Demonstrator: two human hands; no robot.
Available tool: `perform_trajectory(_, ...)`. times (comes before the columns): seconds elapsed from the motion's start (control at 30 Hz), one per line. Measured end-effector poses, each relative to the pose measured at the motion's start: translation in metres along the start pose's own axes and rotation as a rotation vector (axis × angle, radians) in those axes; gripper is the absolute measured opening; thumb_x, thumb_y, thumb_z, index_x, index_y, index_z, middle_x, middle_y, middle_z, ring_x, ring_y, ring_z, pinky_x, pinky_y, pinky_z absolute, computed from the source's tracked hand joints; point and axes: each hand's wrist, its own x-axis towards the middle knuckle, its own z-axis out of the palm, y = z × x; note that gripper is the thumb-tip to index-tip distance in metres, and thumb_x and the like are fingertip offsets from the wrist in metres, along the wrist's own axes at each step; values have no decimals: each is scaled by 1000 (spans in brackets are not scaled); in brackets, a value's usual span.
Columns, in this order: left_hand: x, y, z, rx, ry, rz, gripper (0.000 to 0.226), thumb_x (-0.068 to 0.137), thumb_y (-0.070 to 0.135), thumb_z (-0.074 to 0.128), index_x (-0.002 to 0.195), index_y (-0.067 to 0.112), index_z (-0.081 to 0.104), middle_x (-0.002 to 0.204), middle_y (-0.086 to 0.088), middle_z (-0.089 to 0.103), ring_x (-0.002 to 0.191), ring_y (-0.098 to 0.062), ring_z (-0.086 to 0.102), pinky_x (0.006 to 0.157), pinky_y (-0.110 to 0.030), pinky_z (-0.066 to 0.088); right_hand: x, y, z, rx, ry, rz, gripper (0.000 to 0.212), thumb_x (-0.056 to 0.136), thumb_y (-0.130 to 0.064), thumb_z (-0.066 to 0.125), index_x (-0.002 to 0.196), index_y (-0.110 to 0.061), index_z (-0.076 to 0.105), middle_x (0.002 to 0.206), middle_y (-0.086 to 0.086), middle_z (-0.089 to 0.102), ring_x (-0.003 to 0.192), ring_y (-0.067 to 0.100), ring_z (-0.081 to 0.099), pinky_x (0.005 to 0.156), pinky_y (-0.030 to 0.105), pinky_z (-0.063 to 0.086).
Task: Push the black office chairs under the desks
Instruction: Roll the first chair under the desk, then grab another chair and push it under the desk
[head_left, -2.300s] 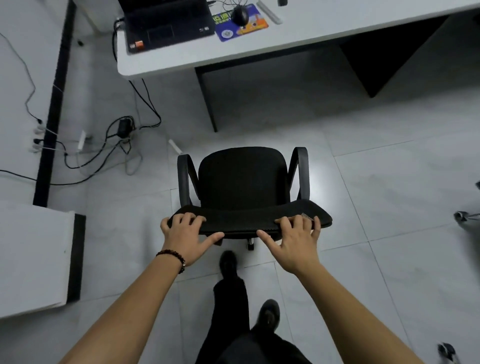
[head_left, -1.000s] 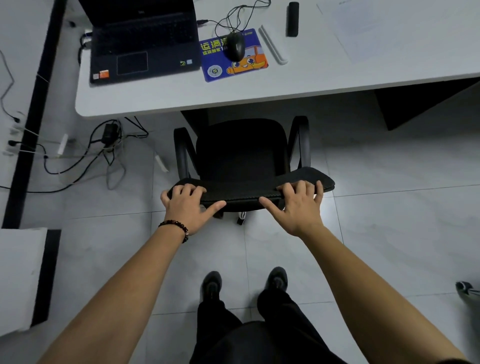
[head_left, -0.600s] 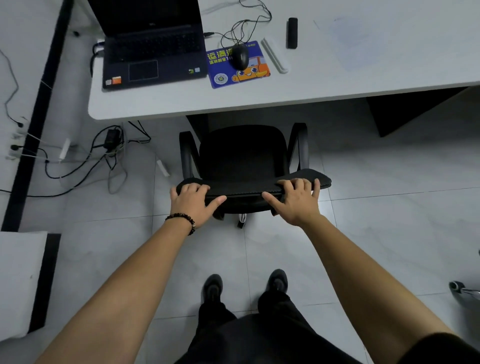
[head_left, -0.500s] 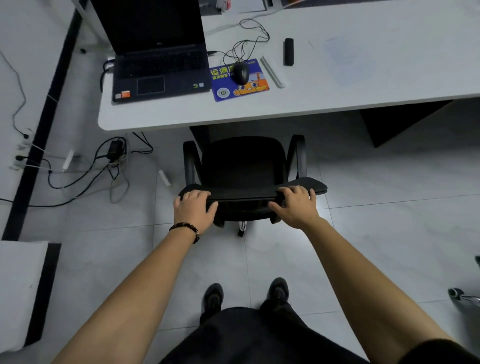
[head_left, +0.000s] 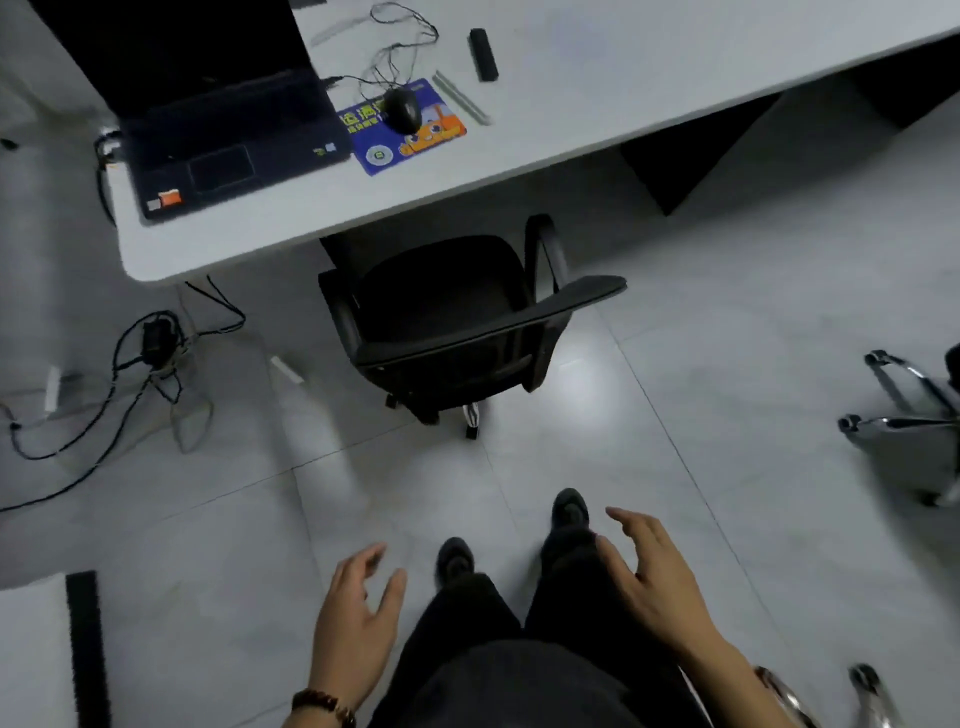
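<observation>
A black office chair (head_left: 441, 306) with armrests stands at the white desk (head_left: 623, 88), the front of its seat tucked under the desk edge and its backrest (head_left: 498, 325) facing me. My left hand (head_left: 358, 618) hangs low near my legs, fingers apart, holding nothing. My right hand (head_left: 654, 587) is also low and empty, fingers spread, well back from the chair.
On the desk lie a laptop (head_left: 218, 130), a mouse (head_left: 402, 109) on a blue pad and a black stick. Cables and a power adapter (head_left: 156, 338) lie on the floor at left. Chrome legs of another chair (head_left: 904, 415) show at right; a white cabinet (head_left: 31, 654) at lower left.
Both hands have let go of the backrest and dropped back toward my body. The chair has moved farther under the desk. The view has tilted and shifted.
</observation>
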Motion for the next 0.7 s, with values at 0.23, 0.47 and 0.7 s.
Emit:
perform_trajectory(0.23,-5,15,25,175,-367,278,34,90,31,60,122,25,53,119,9,56,110,-7,54,93,-28,45,-133,60,31,171,193,293,48,94,-45,54,139,-37,39,129,-18,44,117,-1,48,88,20,40)
perform_trajectory(0.47,-68,103,92,129,-541,611,29,91,29,58,120,30,51,114,10,59,106,-8,56,89,-32,48,-258,103,13,425,697,469,52,91,-47,55,140,-35,41,127,-17,46,114,-2,50,89,23,43)
perform_trajectory(0.7,-226,89,183,184,-701,859,32,91,27,58,122,24,51,112,9,59,104,-2,56,82,-22,46,-429,189,67,540,946,645,52,92,-45,56,140,-35,39,132,-16,43,117,1,47,94,30,44)
